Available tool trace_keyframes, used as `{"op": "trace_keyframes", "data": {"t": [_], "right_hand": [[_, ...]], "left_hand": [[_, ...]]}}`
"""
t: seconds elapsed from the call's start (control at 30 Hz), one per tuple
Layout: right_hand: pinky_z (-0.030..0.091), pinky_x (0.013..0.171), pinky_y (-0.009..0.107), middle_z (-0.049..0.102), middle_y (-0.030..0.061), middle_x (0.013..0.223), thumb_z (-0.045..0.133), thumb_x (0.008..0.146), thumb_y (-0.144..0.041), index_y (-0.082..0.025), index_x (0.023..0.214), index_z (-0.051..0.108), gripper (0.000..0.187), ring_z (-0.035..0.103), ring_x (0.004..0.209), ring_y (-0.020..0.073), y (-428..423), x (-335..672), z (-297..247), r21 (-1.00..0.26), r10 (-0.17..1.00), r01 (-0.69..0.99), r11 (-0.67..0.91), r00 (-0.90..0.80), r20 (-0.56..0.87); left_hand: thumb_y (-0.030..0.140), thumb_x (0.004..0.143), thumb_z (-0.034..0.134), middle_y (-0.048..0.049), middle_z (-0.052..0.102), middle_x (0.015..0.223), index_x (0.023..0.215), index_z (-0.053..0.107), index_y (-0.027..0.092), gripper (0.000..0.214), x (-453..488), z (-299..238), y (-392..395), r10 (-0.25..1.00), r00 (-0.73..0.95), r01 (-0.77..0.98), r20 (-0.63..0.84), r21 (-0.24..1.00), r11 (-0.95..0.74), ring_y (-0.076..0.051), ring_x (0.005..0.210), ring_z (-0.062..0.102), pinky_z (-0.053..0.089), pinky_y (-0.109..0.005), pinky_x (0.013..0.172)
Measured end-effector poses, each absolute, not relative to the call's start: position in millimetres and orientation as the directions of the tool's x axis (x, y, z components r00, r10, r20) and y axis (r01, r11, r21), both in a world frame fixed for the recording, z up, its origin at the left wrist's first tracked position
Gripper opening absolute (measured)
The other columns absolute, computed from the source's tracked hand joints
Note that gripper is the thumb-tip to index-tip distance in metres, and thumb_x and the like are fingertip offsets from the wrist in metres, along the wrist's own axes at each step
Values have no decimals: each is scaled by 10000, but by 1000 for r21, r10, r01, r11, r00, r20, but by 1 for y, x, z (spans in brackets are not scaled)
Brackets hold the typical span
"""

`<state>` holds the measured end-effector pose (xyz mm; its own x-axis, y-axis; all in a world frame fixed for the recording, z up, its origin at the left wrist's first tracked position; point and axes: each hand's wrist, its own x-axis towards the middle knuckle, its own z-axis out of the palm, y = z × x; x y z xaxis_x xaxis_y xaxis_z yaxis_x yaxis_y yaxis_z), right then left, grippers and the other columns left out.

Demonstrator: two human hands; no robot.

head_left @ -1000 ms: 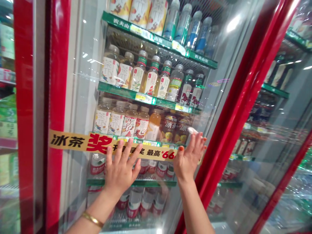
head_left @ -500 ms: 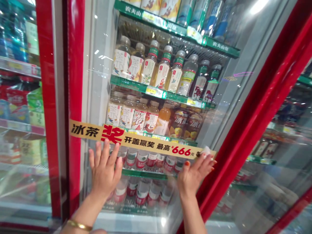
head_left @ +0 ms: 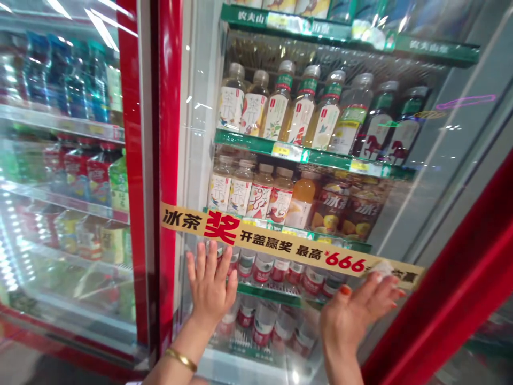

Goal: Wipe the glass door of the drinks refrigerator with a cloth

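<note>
My left hand point(head_left: 211, 283) lies flat on the glass door point(head_left: 436, 160) of a drinks fridge, fingers spread, just under a yellow banner sticker point(head_left: 280, 246) with red and black print. A gold bracelet sits on that wrist. My right hand point(head_left: 356, 313) presses a small white cloth point(head_left: 380, 267) against the glass at the banner's right end, fingers stretched over it, nails painted orange.
The door's red frame point(head_left: 441, 315) runs diagonally at the right, another red frame point(head_left: 170, 160) stands upright at the left. Behind the glass, green shelves point(head_left: 312, 156) hold several tea and juice bottles. A second fridge point(head_left: 64, 160) with bottles stands to the left.
The view has swung right and down, so the fridge sits further right in frame. My right hand with the cloth has slid right along the banner, and the left hand stays flat below it.
</note>
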<state>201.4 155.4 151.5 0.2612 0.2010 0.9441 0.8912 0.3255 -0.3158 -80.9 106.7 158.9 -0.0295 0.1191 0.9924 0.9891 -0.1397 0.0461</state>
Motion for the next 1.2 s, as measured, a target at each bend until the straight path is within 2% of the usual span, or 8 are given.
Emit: {"op": "trace_keyframes", "data": {"t": [0.23,0.47,0.6,0.73,0.9,1.0,1.1,1.2], "right_hand": [[48,1430,460,132,-71,1852,488,1063,-379,-311,1774,191,773,81,1737,218,126,155,105,353,127,845,402,-434,892],[166,1265,896,90,160,1858,354,1124,-367,-266,1786,86,722,30,1720,452,162,233,173,-370,176,889,270,333,926],[105,1391,706,136,83,1854,523,1057,-405,-217,1778,182,819,60,1732,370,140,161,144,90,179,936,340,-159,971],[81,1437,396,241,-166,1804,524,1036,-507,-419,1728,337,722,141,1723,171,120,158,106,424,88,796,433,-505,858],[103,1313,848,52,106,1865,392,1090,-318,-254,1783,102,754,-20,1731,385,154,239,167,-80,165,947,310,29,986],[168,1256,907,74,141,1863,360,1109,-361,-263,1784,88,734,0,1726,428,164,224,199,-221,174,931,289,176,969],[139,1372,741,249,77,1837,508,1058,-453,-262,1745,331,735,72,1730,387,146,171,177,226,138,910,347,-288,948],[136,1432,399,422,-206,1734,487,1028,-618,-492,1479,672,504,131,1729,191,119,144,135,601,13,673,431,-671,742]], "left_hand": [[315,1029,598,-15,117,1863,1746,242,310,801,-83,157,105,133,-31,982,991,55,-182,-261,1750,65,27,-535,1431],[300,999,640,-42,109,1863,1751,232,291,855,-84,153,106,129,-19,986,992,40,-161,-279,1750,54,38,-558,1432],[316,1010,628,-37,117,1863,1749,241,295,834,-83,155,106,126,-17,985,992,38,-168,-271,1750,62,33,-542,1433],[333,1018,615,-23,111,1864,1749,233,307,825,-84,155,105,126,-19,984,992,41,-175,-266,1750,62,35,-540,1433],[335,1016,616,-32,118,1863,1748,244,297,822,-83,155,106,111,-19,985,994,38,-171,-275,1750,67,33,-536,1435],[339,1016,620,-25,130,1861,1745,255,306,816,-81,155,107,104,-31,983,994,49,-174,-275,1749,80,38,-537,1436],[339,1017,620,-20,140,1859,1744,255,315,814,-81,156,105,113,-35,982,993,55,-183,-272,1747,92,46,-537,1436],[335,1009,641,-24,150,1855,1743,257,324,828,-87,153,99,144,-19,978,989,48,-202,-275,1745,101,54,-532,1437]]}}
